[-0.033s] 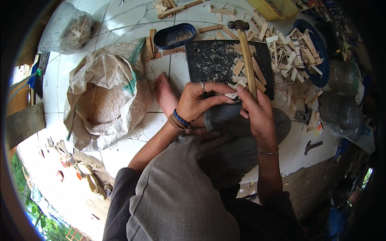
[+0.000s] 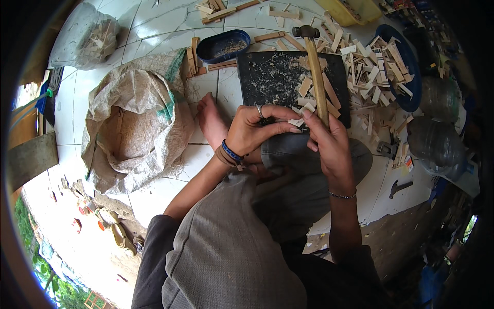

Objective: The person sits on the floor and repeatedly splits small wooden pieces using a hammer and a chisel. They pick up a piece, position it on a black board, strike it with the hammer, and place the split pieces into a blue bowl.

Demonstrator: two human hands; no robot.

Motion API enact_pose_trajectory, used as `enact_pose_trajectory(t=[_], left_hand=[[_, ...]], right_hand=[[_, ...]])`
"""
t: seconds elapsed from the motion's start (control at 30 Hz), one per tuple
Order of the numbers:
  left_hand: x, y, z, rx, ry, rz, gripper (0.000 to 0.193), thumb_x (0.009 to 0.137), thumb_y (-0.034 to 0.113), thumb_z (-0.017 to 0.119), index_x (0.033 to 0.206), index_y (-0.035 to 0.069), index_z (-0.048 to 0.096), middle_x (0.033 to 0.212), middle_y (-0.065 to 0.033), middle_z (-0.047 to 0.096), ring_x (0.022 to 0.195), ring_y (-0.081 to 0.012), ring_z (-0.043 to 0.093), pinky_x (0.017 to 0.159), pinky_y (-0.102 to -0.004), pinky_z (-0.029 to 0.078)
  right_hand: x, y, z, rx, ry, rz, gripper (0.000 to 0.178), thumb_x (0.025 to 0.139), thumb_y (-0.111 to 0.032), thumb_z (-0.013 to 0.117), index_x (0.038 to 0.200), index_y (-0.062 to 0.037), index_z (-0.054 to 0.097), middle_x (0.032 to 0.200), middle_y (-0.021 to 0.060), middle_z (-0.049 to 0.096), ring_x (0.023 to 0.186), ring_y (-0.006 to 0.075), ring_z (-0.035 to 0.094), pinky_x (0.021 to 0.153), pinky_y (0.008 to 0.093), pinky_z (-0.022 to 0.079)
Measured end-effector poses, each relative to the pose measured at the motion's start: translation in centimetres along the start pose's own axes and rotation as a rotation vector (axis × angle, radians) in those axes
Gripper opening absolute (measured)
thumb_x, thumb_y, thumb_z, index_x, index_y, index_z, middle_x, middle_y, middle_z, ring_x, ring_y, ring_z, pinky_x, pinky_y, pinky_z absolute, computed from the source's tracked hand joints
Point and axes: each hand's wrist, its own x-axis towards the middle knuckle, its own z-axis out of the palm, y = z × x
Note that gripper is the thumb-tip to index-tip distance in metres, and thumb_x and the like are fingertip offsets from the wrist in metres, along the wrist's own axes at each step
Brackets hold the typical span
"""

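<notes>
My left hand (image 2: 249, 126) is closed, thumb and fingers pinching a small pale wooden piece (image 2: 297, 122) over my bent knee. Held in my right hand (image 2: 332, 140) is a hammer (image 2: 315, 67), its wooden handle slanting up and its dark metal head pointing away from me. The thumb and fingertips of that same hand also reach to small pale wood bits beside my left fingertips. Just beyond both hands lies a black board (image 2: 267, 77), strewn with shavings and several flat wood strips (image 2: 304, 86).
An open woven sack (image 2: 136, 123) stands at left, a clear plastic bag (image 2: 85, 38) behind it. Beyond the board sits a dark blue tray (image 2: 224, 45). At right are a heap of wood pieces (image 2: 378, 72), a blue basin (image 2: 415, 98) and a smaller hammer (image 2: 400, 189).
</notes>
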Motion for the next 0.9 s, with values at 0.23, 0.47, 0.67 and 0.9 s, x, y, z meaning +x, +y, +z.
enact_pose_trajectory(t=[0.23,0.47,0.67,0.9], left_hand=[[-0.04,-0.05,0.06,-0.014,0.014,-0.012,0.026,0.087,0.001,0.081,0.113,-0.001,0.077,0.110,-0.0116,0.078,0.104,-0.0164,0.073,0.092,-0.0305,0.058],[-0.02,-0.01,0.07,-0.014,0.012,0.002,0.026,0.088,0.001,0.081,0.113,-0.001,0.077,0.110,-0.0114,0.078,0.103,-0.0160,0.073,0.091,-0.0303,0.058],[0.08,0.13,-0.01,0.007,-0.002,0.002,0.026,0.088,0.001,0.080,0.114,-0.001,0.076,0.110,-0.0117,0.078,0.103,-0.0161,0.073,0.091,-0.0298,0.058],[0.21,0.20,0.10,-0.009,-0.001,0.001,0.025,0.089,0.001,0.080,0.114,-0.001,0.077,0.110,-0.0114,0.078,0.103,-0.0161,0.073,0.091,-0.0297,0.058]], right_hand=[[-0.09,0.05,0.45,0.046,0.025,-0.020,0.021,0.099,-0.027,0.076,0.099,-0.0106,0.064,0.069,-0.0121,0.044,0.057,-0.0021,0.036,0.049,0.0181,0.030],[-0.08,-0.10,0.45,0.056,0.021,-0.011,0.020,0.099,-0.026,0.076,0.100,-0.0098,0.064,0.069,-0.0118,0.044,0.057,-0.0018,0.035,0.049,0.0190,0.030],[-0.03,-0.11,0.34,0.070,0.014,0.005,0.020,0.099,-0.026,0.076,0.100,-0.0098,0.064,0.069,-0.0119,0.044,0.057,-0.0018,0.035,0.049,0.0191,0.029],[0.05,0.04,0.15,0.065,-0.004,-0.020,0.018,0.100,-0.025,0.074,0.101,-0.0090,0.067,0.070,-0.0115,0.046,0.058,-0.0017,0.037,0.049,0.0187,0.030]])
